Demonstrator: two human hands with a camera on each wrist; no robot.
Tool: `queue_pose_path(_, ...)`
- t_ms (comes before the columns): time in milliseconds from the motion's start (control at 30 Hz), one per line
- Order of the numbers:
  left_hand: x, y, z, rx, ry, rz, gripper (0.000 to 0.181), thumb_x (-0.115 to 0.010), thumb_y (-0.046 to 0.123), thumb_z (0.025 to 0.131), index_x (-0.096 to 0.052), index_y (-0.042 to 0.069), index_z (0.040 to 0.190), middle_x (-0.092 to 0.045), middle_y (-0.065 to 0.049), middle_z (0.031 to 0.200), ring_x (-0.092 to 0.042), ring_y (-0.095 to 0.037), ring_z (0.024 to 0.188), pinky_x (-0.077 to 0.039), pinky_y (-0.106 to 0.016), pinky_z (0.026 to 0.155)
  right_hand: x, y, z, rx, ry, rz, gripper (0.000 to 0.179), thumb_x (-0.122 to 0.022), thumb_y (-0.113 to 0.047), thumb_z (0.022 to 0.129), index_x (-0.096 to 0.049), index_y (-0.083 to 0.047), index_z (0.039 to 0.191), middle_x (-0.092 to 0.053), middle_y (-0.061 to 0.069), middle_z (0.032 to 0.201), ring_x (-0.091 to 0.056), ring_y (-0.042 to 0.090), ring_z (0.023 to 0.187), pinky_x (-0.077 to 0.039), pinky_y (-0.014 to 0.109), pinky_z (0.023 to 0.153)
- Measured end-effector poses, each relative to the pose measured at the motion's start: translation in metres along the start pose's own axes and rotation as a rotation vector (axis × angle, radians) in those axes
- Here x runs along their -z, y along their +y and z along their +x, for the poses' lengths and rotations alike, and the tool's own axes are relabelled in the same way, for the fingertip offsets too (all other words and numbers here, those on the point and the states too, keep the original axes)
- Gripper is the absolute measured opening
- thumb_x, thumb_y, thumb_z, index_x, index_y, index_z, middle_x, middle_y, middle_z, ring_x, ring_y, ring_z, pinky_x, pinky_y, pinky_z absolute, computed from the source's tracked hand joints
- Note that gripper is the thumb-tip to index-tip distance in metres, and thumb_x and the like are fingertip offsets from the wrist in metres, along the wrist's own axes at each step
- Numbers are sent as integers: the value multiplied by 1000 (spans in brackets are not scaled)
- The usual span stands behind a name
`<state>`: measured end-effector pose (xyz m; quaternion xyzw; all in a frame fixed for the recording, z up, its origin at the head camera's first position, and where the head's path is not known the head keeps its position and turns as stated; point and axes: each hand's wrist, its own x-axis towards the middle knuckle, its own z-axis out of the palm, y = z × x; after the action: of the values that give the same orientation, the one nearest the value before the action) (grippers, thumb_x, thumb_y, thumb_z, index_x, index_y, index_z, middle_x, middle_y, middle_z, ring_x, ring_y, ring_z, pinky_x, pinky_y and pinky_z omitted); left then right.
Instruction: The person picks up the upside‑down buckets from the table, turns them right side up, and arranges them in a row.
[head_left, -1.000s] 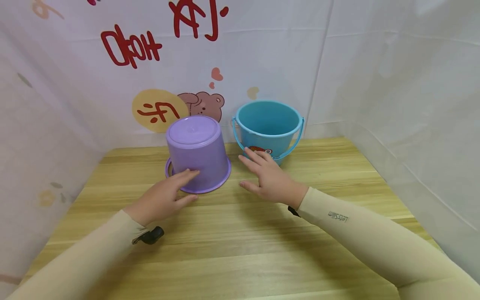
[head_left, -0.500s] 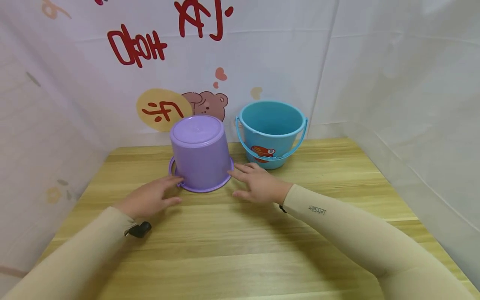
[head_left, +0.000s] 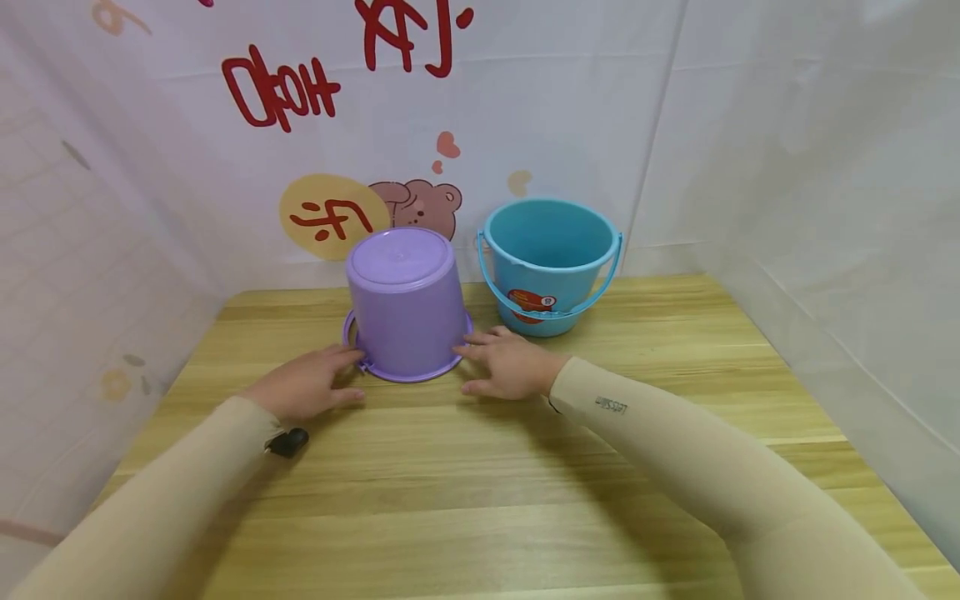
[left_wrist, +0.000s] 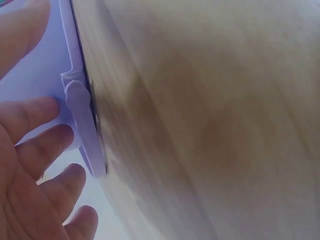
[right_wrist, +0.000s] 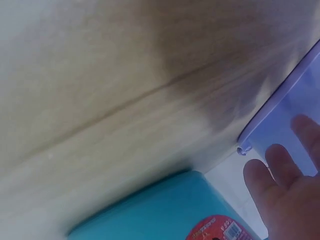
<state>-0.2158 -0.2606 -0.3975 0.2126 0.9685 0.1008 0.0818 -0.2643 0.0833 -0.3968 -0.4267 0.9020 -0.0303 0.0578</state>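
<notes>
A purple bucket (head_left: 408, 321) stands upside down on the wooden table, its rim on the wood and its handle (left_wrist: 90, 135) lying at its left side. My left hand (head_left: 309, 385) is at the bucket's lower left, fingers spread and fingertips right at the rim near the handle joint. On the other side my right hand (head_left: 512, 367) has its fingertips at the lower right of the bucket, fingers extended. A blue bucket (head_left: 546, 279) stands upright behind my right hand, with its handle hanging down in front and a red label (right_wrist: 220, 229) on its side.
The wooden table (head_left: 450, 500) stretches toward me in front of both buckets. A white printed cloth (head_left: 570, 100) with red characters and a cartoon bear hangs right behind them. More white cloth (head_left: 847, 217) closes off the right side, and the left side too.
My right hand has come left from in front of the blue bucket to the purple one. My left hand has drawn back to the purple bucket's left rim. The view has shifted slightly.
</notes>
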Motion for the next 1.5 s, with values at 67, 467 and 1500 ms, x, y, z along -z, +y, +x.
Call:
queue_pose_path(67,-1,0,2,2,-12,2,79,-57,61,82,-38,14,142,-31,-12,149,-32,-35,135,-28,-53,107,-2,1,3,-10,-24,10,74,-45,-67,85,-33,-25,145,-33,5,150,-30,33,134,-25,43,110)
queue_pose_path(467,-6,-4,9,-4,-32,-18,82,-59,61,80,-37,14,143,-35,-9,148,-34,-32,135,-29,-50,107,-8,0,14,-54,-113,11,79,-43,-72,81,-33,-26,145,-33,2,150,-28,34,135,-25,42,110)
queue_pose_path(1500,1,-8,23,-30,37,4,51,-68,45,80,-57,19,123,-60,1,123,-56,-22,114,-42,-44,96,-1,-4,21,-94,-165,-20,73,-49,-67,82,-40,-25,141,-34,5,147,-29,35,131,-28,43,108)
